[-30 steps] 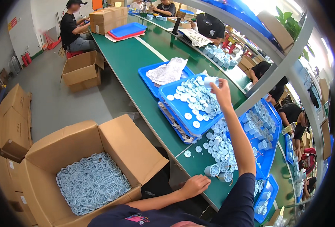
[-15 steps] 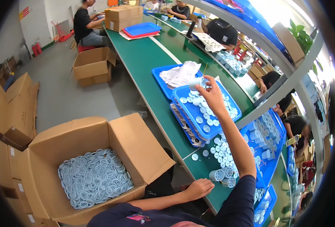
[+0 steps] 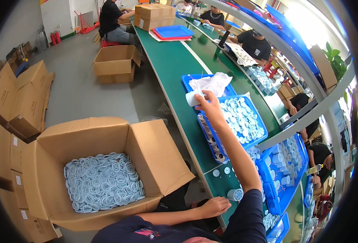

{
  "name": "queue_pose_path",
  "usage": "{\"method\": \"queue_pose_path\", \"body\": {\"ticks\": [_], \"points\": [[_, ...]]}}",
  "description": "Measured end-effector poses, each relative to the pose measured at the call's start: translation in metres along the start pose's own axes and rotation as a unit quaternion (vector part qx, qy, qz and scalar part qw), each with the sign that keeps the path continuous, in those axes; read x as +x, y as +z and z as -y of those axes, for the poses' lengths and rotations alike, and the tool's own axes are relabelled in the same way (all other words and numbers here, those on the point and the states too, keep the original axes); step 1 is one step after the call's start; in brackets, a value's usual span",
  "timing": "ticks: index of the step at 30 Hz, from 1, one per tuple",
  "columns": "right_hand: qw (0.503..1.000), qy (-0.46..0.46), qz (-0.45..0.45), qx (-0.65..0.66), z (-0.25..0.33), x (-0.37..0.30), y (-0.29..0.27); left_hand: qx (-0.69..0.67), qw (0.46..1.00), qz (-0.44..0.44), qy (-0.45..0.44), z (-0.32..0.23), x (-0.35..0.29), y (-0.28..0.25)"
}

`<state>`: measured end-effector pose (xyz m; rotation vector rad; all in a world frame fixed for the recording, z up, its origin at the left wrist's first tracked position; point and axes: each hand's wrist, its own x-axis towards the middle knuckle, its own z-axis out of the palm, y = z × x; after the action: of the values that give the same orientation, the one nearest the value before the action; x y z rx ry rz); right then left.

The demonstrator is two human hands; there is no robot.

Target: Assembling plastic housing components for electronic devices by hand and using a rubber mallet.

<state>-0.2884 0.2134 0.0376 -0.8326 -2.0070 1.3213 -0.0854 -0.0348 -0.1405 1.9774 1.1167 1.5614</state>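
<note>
My right hand (image 3: pixel 210 108) is raised over the left side of the tray stack, its fingers closed round a light-blue plastic cup (image 3: pixel 192 99). Below that arm, a blue tray (image 3: pixel 260 142) holds many small pale-blue round caps (image 3: pixel 240 119). My left hand (image 3: pixel 214 207) rests at the table's near edge with its fingers curled; whatever may be inside them is hidden. Just right of it a light-blue cup (image 3: pixel 235 195) lies on the green table (image 3: pixel 163 54). A few loose caps (image 3: pixel 216 173) are scattered below the trays.
An open carton (image 3: pixel 82 135) full of pale-blue rings stands at my left. Behind the caps, another blue tray (image 3: pixel 186 81) holds crumpled white plastic (image 3: pixel 216 84). A large blue tray of cups (image 3: pixel 274 193) sits to the right, beneath a grey shelf frame (image 3: pixel 296 131). Co-workers sit along the table.
My right hand has carried the cup leftward, from above the cap tray to beside its left rim. The left hand stays at the table edge. The view has shifted somewhat.
</note>
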Motion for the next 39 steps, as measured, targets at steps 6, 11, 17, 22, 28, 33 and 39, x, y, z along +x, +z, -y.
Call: {"method": "queue_pose_path", "body": {"ticks": [6, 11, 17, 22, 28, 33, 39], "points": [[0.993, 0.029, 0.019, 0.113, 0.002, -0.011, -0.001, -0.014, 1.0, -0.011, 0.01, 0.001, -0.002, 0.001], [1.0, -0.014, 0.007, -0.025, 0.024, -0.058, -0.037, 0.0, 1.0, 0.016, -0.01, -0.003, -0.005, -0.001], [0.996, 0.029, -0.048, -0.074, 0.032, -0.163, -0.127, 0.016, 0.999, 0.028, 0.004, -0.003, 0.002, -0.014], [0.959, 0.029, -0.246, -0.14, 0.031, -0.277, -0.207, -0.022, 0.998, 0.005, -0.065, -0.011, 0.016, -0.023], [0.844, 0.05, -0.452, -0.283, 0.051, -0.447, -0.253, -0.003, 0.992, 0.026, -0.123, -0.013, 0.024, -0.019], [0.777, 0.084, -0.567, -0.262, 0.049, -0.565, -0.243, -0.001, 0.991, 0.026, -0.132, -0.013, 0.024, -0.01], [0.612, 0.193, -0.635, -0.43, 0.032, -0.664, -0.216, 0.024, 0.987, 0.031, -0.157, -0.01, 0.016, -0.009]]}}
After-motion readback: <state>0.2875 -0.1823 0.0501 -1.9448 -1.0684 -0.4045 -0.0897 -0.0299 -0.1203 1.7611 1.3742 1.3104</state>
